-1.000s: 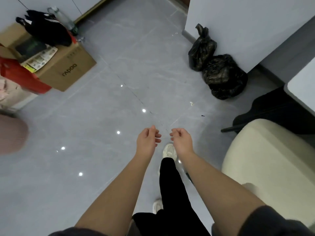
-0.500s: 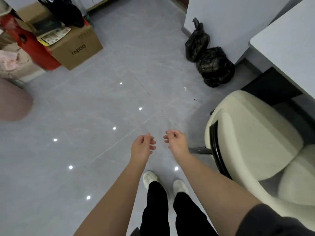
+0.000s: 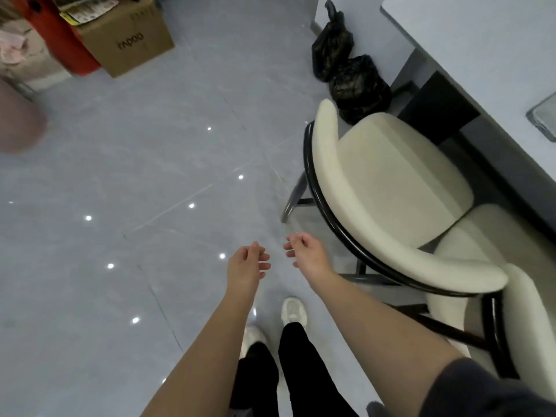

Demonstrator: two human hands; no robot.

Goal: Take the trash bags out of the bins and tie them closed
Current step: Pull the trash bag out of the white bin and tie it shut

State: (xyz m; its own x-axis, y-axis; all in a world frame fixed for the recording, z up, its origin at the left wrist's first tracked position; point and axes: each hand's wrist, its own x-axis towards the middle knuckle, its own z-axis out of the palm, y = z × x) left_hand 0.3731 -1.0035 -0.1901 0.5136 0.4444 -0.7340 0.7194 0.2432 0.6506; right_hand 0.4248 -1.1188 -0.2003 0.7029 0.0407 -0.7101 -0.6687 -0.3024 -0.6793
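**Q:** Where are the trash bags?

**A:** At one o'clock, on the floor (image 3: 150, 176). The upright bag (image 3: 331, 52) shows a knotted neck. The squat bag (image 3: 359, 85) touches it, and its tie cannot be made out. Both lean on the white panel, probably parked there clear of the walkway.

**Q:** And the hands?

**A:** Dead centre, the left hand (image 3: 245, 263) and right hand (image 3: 305, 254) hang near each other but apart, fingers loosely curled and gripping nothing. My guess is they are free for the next bin, though no bin is in view.

**Q:** What else is there?

**A:** A cream chair (image 3: 391, 176) at three o'clock is drawn up to the grey surface (image 3: 481, 55). A cardboard box (image 3: 132, 40) sits at eleven.
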